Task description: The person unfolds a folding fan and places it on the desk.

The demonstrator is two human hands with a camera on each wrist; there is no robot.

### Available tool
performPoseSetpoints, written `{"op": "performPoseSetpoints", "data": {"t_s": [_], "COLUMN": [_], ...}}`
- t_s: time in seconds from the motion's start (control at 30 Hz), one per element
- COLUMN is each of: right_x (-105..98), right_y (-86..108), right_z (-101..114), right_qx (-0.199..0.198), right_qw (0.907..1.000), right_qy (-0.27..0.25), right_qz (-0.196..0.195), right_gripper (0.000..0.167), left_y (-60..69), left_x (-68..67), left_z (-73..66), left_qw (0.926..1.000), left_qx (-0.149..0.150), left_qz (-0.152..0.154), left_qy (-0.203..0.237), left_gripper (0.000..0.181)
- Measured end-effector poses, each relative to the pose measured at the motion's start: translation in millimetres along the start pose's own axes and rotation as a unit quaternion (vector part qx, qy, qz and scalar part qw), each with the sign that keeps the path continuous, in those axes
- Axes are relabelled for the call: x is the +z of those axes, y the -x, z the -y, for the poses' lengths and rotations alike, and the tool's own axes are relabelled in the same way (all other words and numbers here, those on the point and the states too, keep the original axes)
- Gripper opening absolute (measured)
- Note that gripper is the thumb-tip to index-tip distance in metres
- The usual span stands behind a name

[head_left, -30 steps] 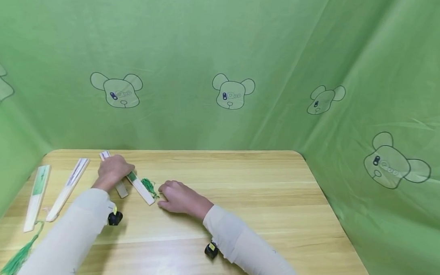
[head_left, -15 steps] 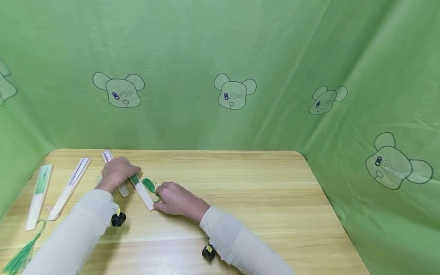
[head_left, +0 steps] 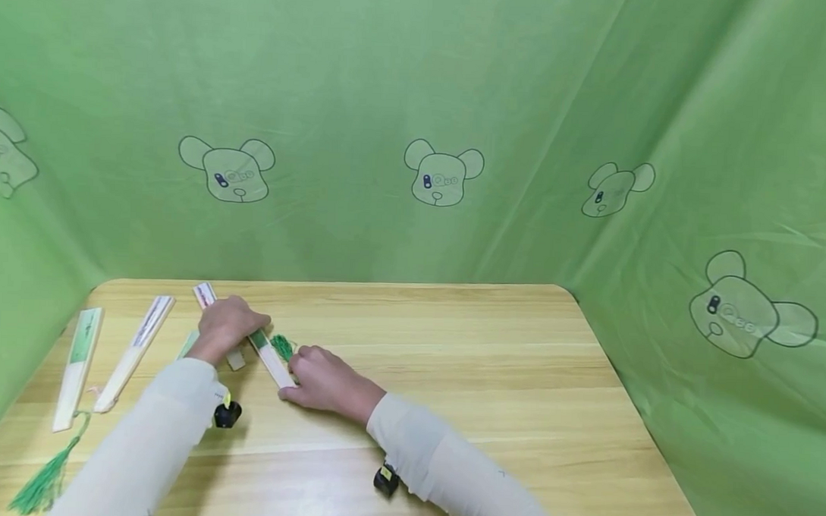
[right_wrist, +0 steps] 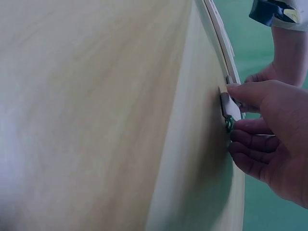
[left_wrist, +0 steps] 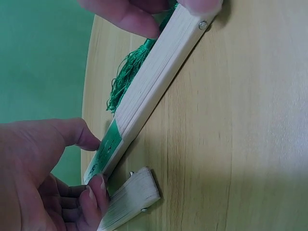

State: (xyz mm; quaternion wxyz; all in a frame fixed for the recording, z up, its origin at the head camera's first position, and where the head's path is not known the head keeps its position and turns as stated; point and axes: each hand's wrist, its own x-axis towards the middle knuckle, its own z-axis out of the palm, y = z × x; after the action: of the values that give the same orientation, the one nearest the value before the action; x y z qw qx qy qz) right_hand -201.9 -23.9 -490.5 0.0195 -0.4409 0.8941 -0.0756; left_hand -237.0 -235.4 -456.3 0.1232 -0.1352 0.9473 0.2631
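A closed folding fan (head_left: 276, 365) with pale wooden ribs and a green printed end lies slanted at the table's left-centre. My left hand (head_left: 228, 326) pinches its green end between thumb and fingers, as the left wrist view shows. My right hand (head_left: 330, 380) grips its riveted end, thumb on the ribs (left_wrist: 154, 62). The green tassel (left_wrist: 130, 72) lies along the fan's far side. Under my left hand runs another closed fan (head_left: 204, 292), its middle hidden; its riveted end (left_wrist: 137, 195) shows below my left fingers. A light green piece (head_left: 188, 343) peeks out beside my left wrist.
Two more closed fans lie at the left: a green-ended fan (head_left: 76, 368) with a long green tassel (head_left: 45, 479), and a purple-printed fan (head_left: 134, 353). The wooden table (head_left: 483, 412) extends right. Green cloth (head_left: 359, 233) walls the back and sides.
My right hand has moved slightly left and taken hold of the fan's riveted end. My left hand keeps its place on the green end. The view has shifted a little.
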Motion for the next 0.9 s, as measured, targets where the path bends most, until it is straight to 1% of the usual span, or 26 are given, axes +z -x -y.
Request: {"op": "performPoseSetpoints", "data": {"t_s": [0.1,0.2,0.27,0.37,0.5,0.73,0.8,0.9], "right_x": [3.5,4.9,5.6,6.5,7.3,6.5,6.9,7.4], "right_y": [-1.3,-1.9,-2.7,-4.6,-7.5,-7.6,-7.5,-7.6], "right_z": [3.0,6.7,9.1,12.1,15.0,18.4,18.4,18.3], "right_qx": [0.002,0.021,0.035,0.053,0.065,0.084,0.087,0.090], "right_qw": [0.9998,0.9995,0.9991,0.9984,0.9976,0.9950,0.9946,0.9944], "right_qy": [0.016,0.019,0.013,-0.003,-0.019,-0.051,-0.052,-0.042], "right_qz": [-0.007,-0.013,-0.018,-0.019,-0.015,-0.019,-0.024,-0.034], "right_gripper": [0.035,0.039,0.041,0.038,0.037,0.039,0.039,0.039], "left_y": [-0.8,-1.1,-1.1,-1.1,-1.5,-1.8,-1.0,0.6], "left_x": [1.4,2.6,3.3,4.2,5.7,10.6,11.0,10.8], "left_z": [-0.4,-0.8,-1.1,-1.6,-1.4,0.7,0.1,-1.9], "left_qw": [1.0000,1.0000,0.9999,0.9998,0.9998,0.9994,0.9992,0.9992], "left_qx": [0.000,0.001,0.001,0.004,0.009,0.024,0.027,0.023], "left_qz": [-0.003,-0.004,-0.002,-0.001,-0.009,-0.018,-0.023,-0.024], "left_qy": [-0.002,0.006,0.015,0.019,0.013,0.020,0.019,0.022], "left_gripper": [0.045,0.044,0.042,0.041,0.042,0.041,0.042,0.041]}}
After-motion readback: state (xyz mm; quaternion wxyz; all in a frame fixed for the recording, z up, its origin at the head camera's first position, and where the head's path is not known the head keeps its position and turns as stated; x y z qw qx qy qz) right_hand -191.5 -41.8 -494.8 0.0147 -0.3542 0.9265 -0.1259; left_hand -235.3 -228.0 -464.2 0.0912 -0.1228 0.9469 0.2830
